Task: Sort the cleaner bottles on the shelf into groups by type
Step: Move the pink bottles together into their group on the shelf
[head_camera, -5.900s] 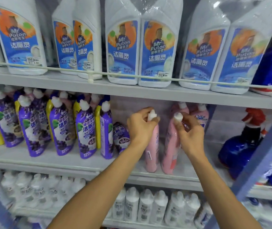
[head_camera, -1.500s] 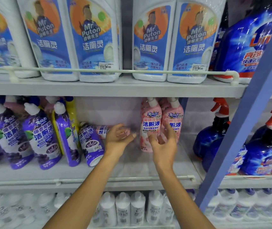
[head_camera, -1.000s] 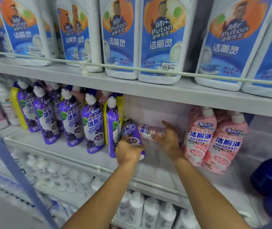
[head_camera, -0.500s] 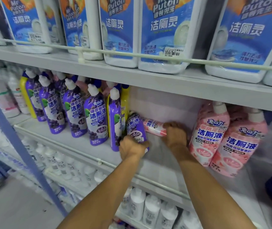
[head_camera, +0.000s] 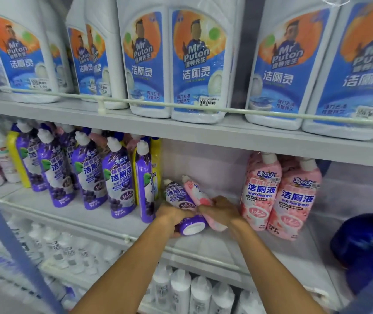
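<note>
On the middle shelf [head_camera: 90,214], between the purple row [head_camera: 117,177] and the upright pink pair [head_camera: 271,196], the left hand [head_camera: 174,215] clamps its grip round a tipped purple bottle [head_camera: 178,198], and the right hand [head_camera: 223,210] round a tipped pink bottle [head_camera: 195,191].

Cut off, covered or blurred on the shelves

The lower body of the held purple bottle [head_camera: 176,196] is covered by the left hand [head_camera: 174,215], and the middle of the pink bottle [head_camera: 195,191] by the right hand [head_camera: 223,210]; the fingertips of both hands are wrapped out of sight. The tops of the large white bottles [head_camera: 194,64] are cut off by the upper edge. The row behind the standing purple bottles [head_camera: 117,177] is mostly hidden, only caps and slivers of yellow and pink being seen. The dark blue bottle [head_camera: 367,241] is blurred and clipped by the right edge. The small white bottles [head_camera: 181,291] below are smeared and their labels cannot be read, nor can the print on the price sticker [head_camera: 208,101].
</note>
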Demonstrator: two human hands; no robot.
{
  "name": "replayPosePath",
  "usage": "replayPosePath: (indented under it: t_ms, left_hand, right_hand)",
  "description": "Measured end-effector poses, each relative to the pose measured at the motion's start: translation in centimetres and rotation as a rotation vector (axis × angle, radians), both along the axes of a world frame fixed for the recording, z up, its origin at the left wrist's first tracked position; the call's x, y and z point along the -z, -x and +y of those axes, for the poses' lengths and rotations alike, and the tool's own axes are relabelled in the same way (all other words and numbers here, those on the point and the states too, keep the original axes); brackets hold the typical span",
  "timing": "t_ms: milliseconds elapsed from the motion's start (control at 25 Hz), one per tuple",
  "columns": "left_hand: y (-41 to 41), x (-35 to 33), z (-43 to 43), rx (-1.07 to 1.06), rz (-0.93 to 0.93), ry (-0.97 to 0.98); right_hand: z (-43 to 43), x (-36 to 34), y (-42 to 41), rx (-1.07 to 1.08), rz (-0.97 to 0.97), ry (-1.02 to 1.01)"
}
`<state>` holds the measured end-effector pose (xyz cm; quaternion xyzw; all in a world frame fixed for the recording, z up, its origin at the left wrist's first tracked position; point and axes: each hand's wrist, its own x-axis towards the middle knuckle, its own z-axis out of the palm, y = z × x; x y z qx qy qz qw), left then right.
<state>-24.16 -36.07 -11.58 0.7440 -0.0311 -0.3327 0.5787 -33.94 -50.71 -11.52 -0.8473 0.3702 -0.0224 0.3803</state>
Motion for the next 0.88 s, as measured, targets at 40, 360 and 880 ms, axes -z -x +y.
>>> replayPosePath:
  t_ms: [40, 360, 880]
  left_hand:
    - [0.5, -0.1, 0.0, 0.040, 0.015, -0.002]
    - [1.0, 0.1, 1.4, 0.140, 0.144, 0.129]
    - [-1.3, 3.3, 0.9, 0.224, -0.674, 0.174]
  right_hand:
    - [-0.2, 0.1, 0.6, -0.001, -0.042, -0.035]
    - [1.6, 0.4, 4.1, 0.174, -0.327, -0.219]
    - [4.5, 3.7, 3.8, 0.303, -0.744, 0.111]
